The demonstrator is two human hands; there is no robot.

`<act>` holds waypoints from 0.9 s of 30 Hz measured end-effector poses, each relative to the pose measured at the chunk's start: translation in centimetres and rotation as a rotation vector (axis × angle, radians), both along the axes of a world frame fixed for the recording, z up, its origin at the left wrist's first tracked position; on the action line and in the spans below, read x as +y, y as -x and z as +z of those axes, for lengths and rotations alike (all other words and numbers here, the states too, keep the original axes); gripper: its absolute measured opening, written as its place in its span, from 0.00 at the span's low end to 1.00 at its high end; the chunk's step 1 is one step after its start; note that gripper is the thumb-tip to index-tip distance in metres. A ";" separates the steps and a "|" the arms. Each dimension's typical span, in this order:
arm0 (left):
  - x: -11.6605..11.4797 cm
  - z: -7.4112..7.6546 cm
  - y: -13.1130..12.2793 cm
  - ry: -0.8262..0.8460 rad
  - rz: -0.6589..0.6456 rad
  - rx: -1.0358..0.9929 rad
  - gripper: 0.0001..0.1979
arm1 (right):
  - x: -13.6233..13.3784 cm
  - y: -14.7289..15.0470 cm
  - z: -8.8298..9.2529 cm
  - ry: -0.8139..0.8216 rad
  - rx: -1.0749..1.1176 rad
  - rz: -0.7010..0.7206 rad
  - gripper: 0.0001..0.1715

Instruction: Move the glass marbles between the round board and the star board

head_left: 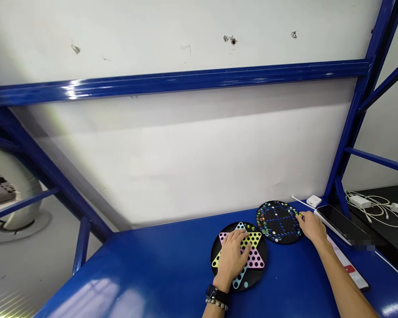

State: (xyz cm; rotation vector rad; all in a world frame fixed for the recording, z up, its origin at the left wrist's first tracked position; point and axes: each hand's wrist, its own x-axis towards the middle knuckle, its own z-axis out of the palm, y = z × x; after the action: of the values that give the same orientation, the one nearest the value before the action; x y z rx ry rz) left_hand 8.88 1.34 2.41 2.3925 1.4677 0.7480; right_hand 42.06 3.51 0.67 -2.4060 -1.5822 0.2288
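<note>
A round black board with a pastel star of holes (256, 257) lies on the blue table (159, 274). My left hand (232, 257) lies flat on it, fingers stretched out, with a watch and bead bracelet on the wrist. Beside it to the right is a second round black board (278, 221) ringed with coloured marbles. My right hand (311, 227) rests at that board's right edge, fingers curled towards the marbles; whether they pinch one I cannot make out.
A phone (341, 223) leans at the right by a white charger (313, 201) and cable. A white card with a red mark (350, 267) lies near my right forearm. Blue rack beams (185, 81) cross the white wall. More chargers and cables (374, 205) sit on a black surface.
</note>
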 end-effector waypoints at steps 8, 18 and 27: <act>-0.1 0.3 0.0 -0.002 -0.002 0.000 0.14 | 1.3 1.6 -0.1 -0.030 -0.125 0.066 0.19; -0.2 0.6 -0.1 0.028 -0.001 -0.005 0.15 | 1.0 2.8 0.3 -0.088 -0.152 0.114 0.16; -0.2 0.4 -0.1 0.024 0.003 -0.005 0.14 | 0.3 11.8 1.7 -0.320 0.339 0.526 0.17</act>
State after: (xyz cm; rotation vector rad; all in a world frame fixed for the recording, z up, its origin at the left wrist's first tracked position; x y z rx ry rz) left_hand 8.97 1.15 2.83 2.3696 1.4699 0.7322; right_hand 30.24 3.79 2.42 -1.5866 -1.8796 0.4161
